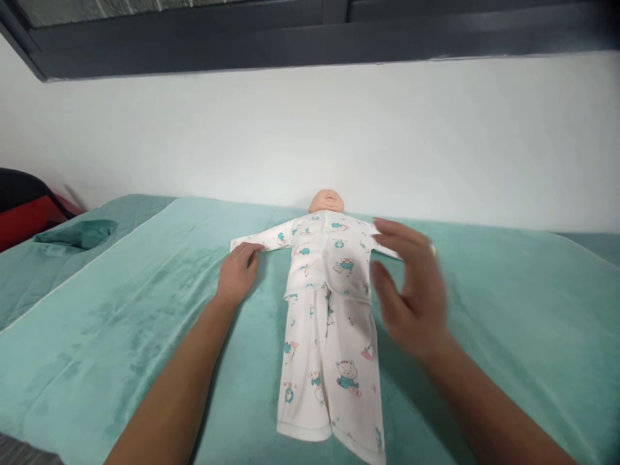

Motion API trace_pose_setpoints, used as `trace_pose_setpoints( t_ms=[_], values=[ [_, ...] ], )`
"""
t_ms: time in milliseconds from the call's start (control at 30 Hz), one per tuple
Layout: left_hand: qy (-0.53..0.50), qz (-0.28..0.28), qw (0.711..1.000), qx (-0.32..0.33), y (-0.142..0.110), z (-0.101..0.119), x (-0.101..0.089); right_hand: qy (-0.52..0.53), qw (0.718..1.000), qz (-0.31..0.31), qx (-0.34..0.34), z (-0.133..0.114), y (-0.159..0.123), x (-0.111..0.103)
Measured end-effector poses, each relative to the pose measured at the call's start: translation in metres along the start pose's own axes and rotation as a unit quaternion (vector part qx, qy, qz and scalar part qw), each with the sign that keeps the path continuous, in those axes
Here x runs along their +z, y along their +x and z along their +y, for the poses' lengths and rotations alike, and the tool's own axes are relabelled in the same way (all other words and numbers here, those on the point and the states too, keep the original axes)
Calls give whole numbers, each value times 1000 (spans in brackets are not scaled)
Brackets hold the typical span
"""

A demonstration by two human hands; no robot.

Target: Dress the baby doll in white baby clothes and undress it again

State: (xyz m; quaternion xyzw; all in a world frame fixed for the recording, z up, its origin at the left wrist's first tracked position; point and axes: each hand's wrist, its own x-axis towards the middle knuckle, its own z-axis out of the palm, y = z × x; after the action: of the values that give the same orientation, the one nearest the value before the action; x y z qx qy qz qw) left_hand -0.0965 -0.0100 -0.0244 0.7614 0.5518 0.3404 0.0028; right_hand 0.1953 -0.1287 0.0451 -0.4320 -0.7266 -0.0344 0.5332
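A doll (326,201) lies on its back in white printed pajamas, its head toward the wall. The long-sleeved pajama top (325,252) is spread with both sleeves out to the sides. Below it, the pajama pants (310,361) lie flat, legs toward me. My left hand (237,271) is at the end of the left-hand sleeve (274,239), thumb and fingers closed on its lower edge. Raised over the other sleeve, my right hand (414,290) is open and slightly blurred, its fingers apart, and it hides part of that sleeve.
Everything lies on a green plush bed cover (508,323). A white wall (310,129) rises behind, with a dark window frame (242,39) above. At the far left are a red and black object (31,216) and a folded green cloth (80,234).
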Motion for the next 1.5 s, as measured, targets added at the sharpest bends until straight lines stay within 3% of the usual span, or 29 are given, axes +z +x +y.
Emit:
trace_pose_setpoints(
  t_ms=[133,200,300,400,500,633,733,867,1033,1167,1333,1433,1500],
  values=[
    [-14,-1,1000,-5,-2,2,-1,18,987,-145,69,17,-14,22],
    [-30,-2,1000,-7,-3,2,-1,20,978,-184,96,24,-18,26],
    [-56,-1,998,-1,-3,2,-1,17,977,-136,165,30,-10,30],
    [-78,2,997,4,-4,2,-1,-15,971,-98,216,41,19,45],
    [-101,4,995,-5,-7,3,-2,-92,960,-116,236,58,59,69],
    [-133,0,991,-17,-9,4,-4,-130,931,-202,276,76,100,89],
    [-162,3,986,-28,-7,6,-4,-107,925,-235,277,80,111,89],
    [-182,-1,983,-38,-2,9,-5,-103,935,-213,263,81,107,90],
    [-191,-16,981,-42,-7,7,-5,-120,955,-171,213,79,79,94],
    [-182,-26,983,-13,-26,19,-9,-76,966,-169,178,59,28,82],
    [-150,-93,980,92,-66,49,-15,12,955,-148,256,23,-46,56],
    [-122,-92,985,78,-88,60,-18,63,941,-141,302,4,-84,39],
    [-118,-87,987,67,-103,65,-23,69,943,-133,297,-13,-106,27]
  ],
)
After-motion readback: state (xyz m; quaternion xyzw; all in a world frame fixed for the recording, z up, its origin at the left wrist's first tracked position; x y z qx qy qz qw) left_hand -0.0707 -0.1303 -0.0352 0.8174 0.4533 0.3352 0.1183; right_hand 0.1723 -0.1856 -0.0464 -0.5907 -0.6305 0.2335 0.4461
